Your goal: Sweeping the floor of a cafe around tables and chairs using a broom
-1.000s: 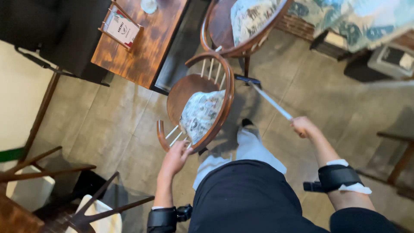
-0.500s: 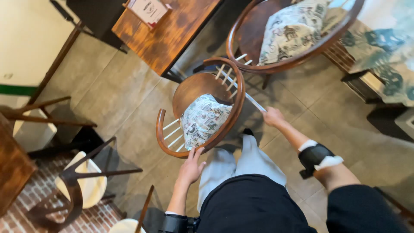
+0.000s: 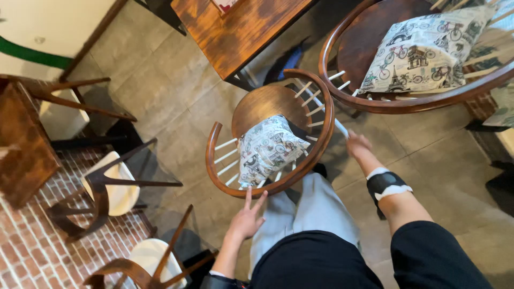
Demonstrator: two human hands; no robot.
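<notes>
Wooden round-backed chair [image 3: 267,107] on grey tiles beside the table [image 3: 235,32], printed cushion [image 3: 265,150] on its seat, left hand [image 3: 246,219] fingers spread, touching the curved rail, right hand [image 3: 357,144] clasping a pale thin pole [image 3: 326,109] behind the chair.

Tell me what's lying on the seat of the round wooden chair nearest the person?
A printed cushion leans on the round wooden chair against its curved spindle back. The seat's front half is bare wood. The seat under the cushion is hidden. The left hand touches the back rail.
</notes>
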